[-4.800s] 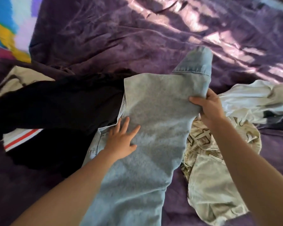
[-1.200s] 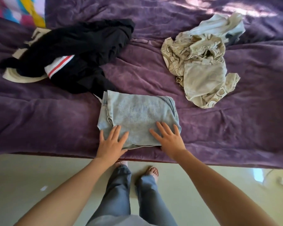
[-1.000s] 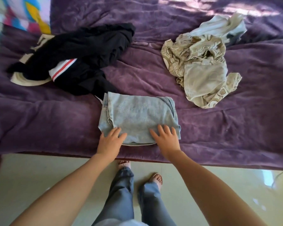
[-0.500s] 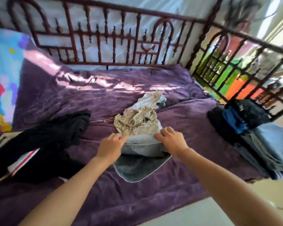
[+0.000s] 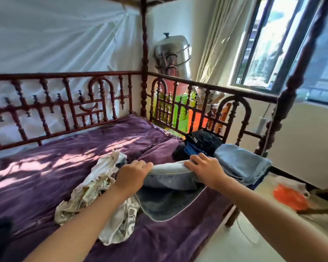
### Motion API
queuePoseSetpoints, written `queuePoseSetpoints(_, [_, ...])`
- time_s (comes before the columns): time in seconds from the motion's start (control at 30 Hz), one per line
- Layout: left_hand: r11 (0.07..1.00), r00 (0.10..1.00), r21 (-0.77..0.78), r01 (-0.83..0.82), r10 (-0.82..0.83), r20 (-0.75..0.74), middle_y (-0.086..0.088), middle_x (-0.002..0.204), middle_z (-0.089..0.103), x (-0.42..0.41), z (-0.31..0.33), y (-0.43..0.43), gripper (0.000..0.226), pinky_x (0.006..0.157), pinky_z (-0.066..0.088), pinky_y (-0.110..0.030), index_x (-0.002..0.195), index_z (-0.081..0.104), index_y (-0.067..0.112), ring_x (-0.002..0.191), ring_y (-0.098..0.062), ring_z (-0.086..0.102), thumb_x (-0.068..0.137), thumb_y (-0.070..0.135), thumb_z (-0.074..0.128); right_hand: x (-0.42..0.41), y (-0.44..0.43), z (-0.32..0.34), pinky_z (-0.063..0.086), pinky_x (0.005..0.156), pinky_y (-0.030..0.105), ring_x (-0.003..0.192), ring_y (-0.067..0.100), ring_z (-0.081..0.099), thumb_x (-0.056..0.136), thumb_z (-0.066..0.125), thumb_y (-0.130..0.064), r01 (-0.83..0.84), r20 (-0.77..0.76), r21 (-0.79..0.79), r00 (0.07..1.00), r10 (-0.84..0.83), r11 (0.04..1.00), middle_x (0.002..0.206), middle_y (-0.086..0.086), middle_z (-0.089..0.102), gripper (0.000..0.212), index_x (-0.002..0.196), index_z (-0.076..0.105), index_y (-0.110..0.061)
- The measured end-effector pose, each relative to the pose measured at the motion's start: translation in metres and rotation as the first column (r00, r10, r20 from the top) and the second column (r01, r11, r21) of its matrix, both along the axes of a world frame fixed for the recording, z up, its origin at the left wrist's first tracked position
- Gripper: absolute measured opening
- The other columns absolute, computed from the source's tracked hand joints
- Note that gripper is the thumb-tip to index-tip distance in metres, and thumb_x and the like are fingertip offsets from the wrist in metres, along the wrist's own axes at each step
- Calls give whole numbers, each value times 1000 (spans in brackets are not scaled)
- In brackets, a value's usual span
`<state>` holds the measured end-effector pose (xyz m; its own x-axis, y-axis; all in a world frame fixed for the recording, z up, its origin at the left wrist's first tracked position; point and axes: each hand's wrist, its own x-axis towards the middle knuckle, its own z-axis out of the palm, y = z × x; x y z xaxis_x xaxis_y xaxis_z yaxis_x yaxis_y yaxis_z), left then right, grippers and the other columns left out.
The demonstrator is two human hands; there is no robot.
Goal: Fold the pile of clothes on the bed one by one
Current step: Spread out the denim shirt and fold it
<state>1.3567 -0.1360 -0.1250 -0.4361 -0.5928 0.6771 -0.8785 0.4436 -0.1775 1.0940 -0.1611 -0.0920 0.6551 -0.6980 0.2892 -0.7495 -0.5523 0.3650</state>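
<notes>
Folded jeans (image 5: 170, 179): thick denim, likely weighty, limp rather than stiff, lower layer sagging; best taken at both ends with support underneath. Held over the bed (image 5: 36, 186), just beside the folded stack (image 5: 240, 163). Left grip (image 5: 134, 174), right grip (image 5: 206, 171): each clasping one end, fingers curled over top, forearms extended forward.
</notes>
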Motion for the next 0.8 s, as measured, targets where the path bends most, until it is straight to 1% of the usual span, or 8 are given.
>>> queuePoseSetpoints(0.13, [999,997,-27,39,-37,61,1,60,57,-50,5,-40,40,33,37,-21,84,56,19,48,-20,58,48,2,66,-55,-32,-6,48,37,27,64,19,62,27,89,-38,5,21,-10,1000,-4,1000,80,0,64,84,99,49,-25])
queuePoseSetpoints(0.23, [998,997,-49,26,-23,78,3,60,58,-77,6,-66,29,33,36,-19,84,51,22,48,-18,57,58,9,48,-82,-57,-13,46,35,27,62,19,60,27,88,-35,-2,48,-9,999,2,1000,79,-2,63,69,90,64,-25])
queuePoseSetpoints(0.33, [1000,998,-26,-3,4,69,4,61,59,-88,-6,-96,31,36,40,-22,87,42,24,49,-19,58,63,8,31,-95,-87,-25,44,34,25,61,18,59,26,86,-35,-55,78,4,995,55,998,77,-2,62,68,89,62,-26])
queuePoseSetpoints(0.4, [1000,998,-1,-29,29,63,3,63,61,-87,-11,-112,30,38,44,-23,87,43,23,51,-20,59,64,7,33,-92,-108,-31,42,32,24,59,18,59,26,85,-34,-72,121,61,991,64,996,75,-3,61,71,91,57,-27])
queuePoseSetpoints(0.47, [998,996,34,-57,55,72,2,62,61,-82,-15,-126,32,42,47,-25,82,52,21,55,-20,60,59,0,51,-83,-127,-40,39,31,22,57,17,58,24,85,-36,-85,121,135,990,69,987,73,-4,60,69,88,62,-29])
queuePoseSetpoints(0.57, [982,981,111,-153,137,140,3,64,63,-66,-23,-152,45,51,51,-27,67,65,17,63,-21,64,33,-11,74,-63,-162,-52,34,31,19,54,13,57,16,83,-46,-108,57,249,994,97,962,69,-9,60,68,80,69,-31])
queuePoseSetpoints(0.73, [954,967,170,-247,231,106,4,61,61,-34,-39,-213,33,56,52,-30,65,64,15,58,-22,62,45,-11,61,-21,-229,-59,15,37,17,50,10,56,12,83,-47,-128,35,334,992,124,934,64,-12,58,67,76,70,-34])
queuePoseSetpoints(0.8, [939,961,210,-271,252,115,3,60,61,-26,-44,-240,35,54,52,-33,64,64,15,57,-22,61,41,-12,64,-12,-257,-60,13,40,17,50,10,56,14,83,-45,-136,24,335,990,136,932,63,-12,57,64,76,70,-34])
